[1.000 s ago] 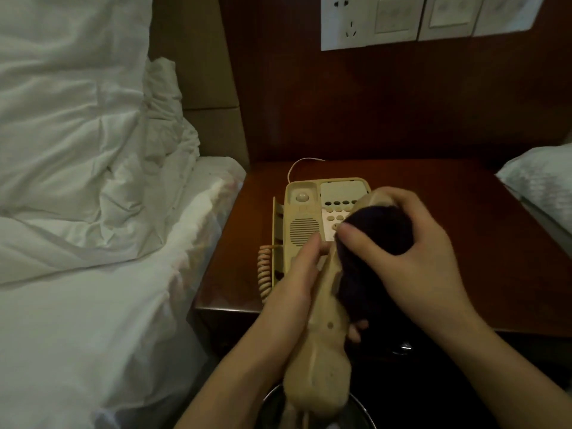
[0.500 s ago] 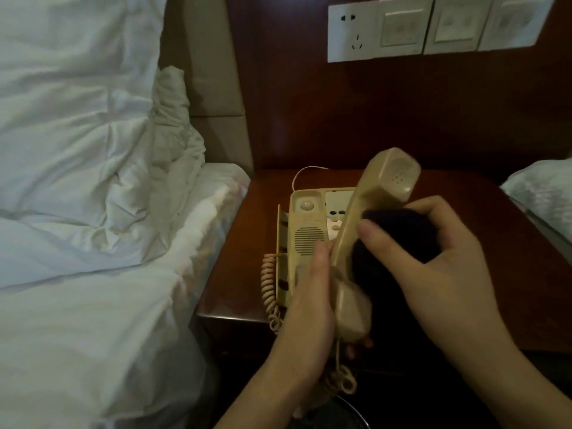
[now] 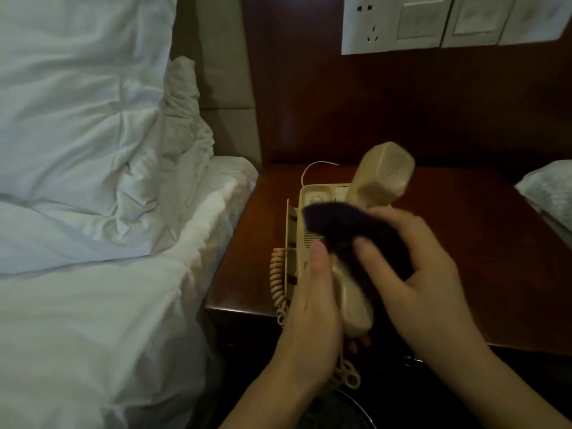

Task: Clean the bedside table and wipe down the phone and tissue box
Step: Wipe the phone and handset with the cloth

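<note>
Both hands are curled: left hand (image 3: 312, 308) grips the handset (image 3: 368, 218), right hand (image 3: 424, 274) clutches a dark cloth (image 3: 349, 224) against it.

Dim indoor picture with a warm, murky cast. The white bedding (image 3: 86, 181) at nine o'clock is the brightest area, softly lit. The dark cloth (image 3: 349, 230) near centre is smeared by motion blur. The table (image 3: 464, 243) fades into shadow toward three o'clock. Straight lines bow at the edges.
</note>
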A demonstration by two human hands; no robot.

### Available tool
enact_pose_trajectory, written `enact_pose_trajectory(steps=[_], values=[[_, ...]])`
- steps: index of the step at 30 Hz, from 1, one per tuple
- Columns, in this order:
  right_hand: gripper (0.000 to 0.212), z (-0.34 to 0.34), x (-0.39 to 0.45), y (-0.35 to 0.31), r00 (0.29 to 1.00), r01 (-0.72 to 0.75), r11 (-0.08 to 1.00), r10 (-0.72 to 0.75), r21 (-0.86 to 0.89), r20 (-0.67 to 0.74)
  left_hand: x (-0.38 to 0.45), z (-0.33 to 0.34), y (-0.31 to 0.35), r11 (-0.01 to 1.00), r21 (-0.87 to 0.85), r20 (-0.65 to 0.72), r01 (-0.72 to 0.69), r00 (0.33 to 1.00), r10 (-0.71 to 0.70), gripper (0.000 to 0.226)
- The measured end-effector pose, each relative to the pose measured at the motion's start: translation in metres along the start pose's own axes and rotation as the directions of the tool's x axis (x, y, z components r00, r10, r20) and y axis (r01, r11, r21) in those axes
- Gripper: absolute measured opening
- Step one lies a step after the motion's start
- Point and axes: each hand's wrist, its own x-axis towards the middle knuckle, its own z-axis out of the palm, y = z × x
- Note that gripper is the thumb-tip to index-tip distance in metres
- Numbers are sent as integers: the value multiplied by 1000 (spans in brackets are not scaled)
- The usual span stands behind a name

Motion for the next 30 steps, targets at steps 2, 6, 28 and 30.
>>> enact_pose_trajectory(steps=[2,6,28,30], values=[[32,-9,7,3,985,-36,997,48,75,-167,-4,6,3,994,99,25,-53,998,50,97],[23,-10,5,1,985,-36,999,29,-39,-168,-7,10,10,991,59,-1,-122,993,122,51],[38,-23,-5,7,965,115,962,-49,-248,257,-15,0,28,993,104,-32,-56,998,59,48],[34,-18,-5,8,992,20,988,0,-152,129,-15,0,29,988,126,-27,-89,995,93,50]])
